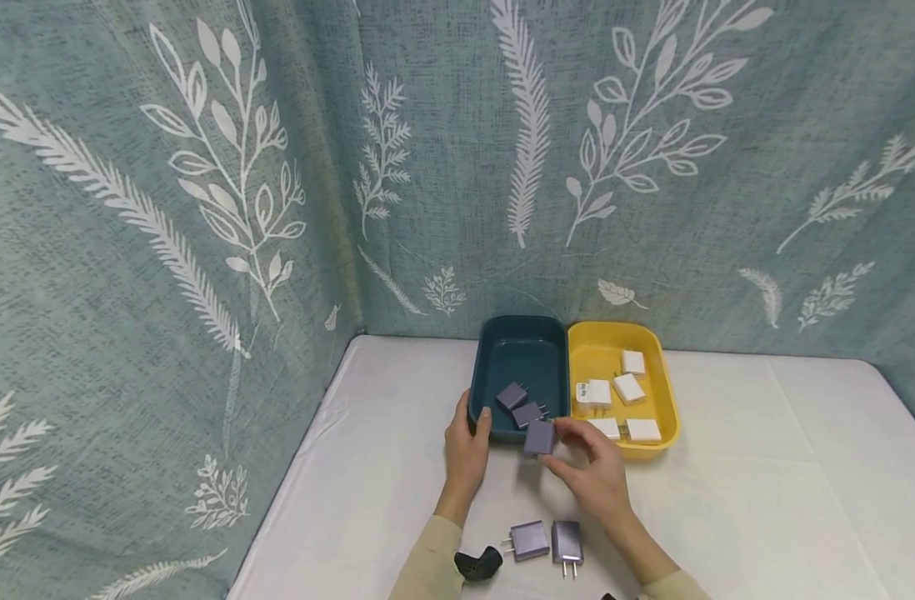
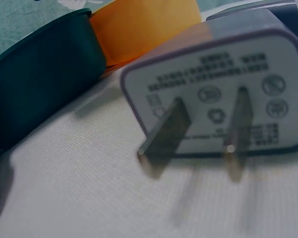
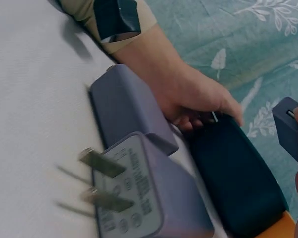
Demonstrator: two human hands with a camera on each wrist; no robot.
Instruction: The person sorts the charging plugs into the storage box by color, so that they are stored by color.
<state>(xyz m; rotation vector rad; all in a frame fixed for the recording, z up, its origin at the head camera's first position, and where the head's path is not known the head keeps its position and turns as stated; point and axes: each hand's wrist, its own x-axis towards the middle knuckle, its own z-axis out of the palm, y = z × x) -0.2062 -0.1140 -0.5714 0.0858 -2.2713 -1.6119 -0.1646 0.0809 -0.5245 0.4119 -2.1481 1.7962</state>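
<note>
My left hand [image 1: 467, 454] grips the near left corner of a dark teal tray [image 1: 523, 367], thumb over the rim. Between thumb and fingers of my right hand [image 1: 598, 477], a purple charger plug [image 1: 539, 438] is pinched over the tray's near edge; the right wrist view shows the port on this plug [image 3: 289, 131]. Inside the teal tray lie two more purple plugs, one [image 1: 512, 396] behind the other [image 1: 528, 415]. Two purple plugs rest on the white cloth nearer me, one with prongs leftward [image 1: 529, 540], the other with prongs toward me [image 1: 567, 542].
A yellow tray [image 1: 596, 337] stands against the teal tray's right side, holding several white charger plugs [image 1: 628, 388]. White cloth [image 1: 757, 467] covers the table. Patterned curtain [image 1: 457, 167] hangs behind and at the left. A black wrist device [image 1: 478, 565] sits by my left sleeve.
</note>
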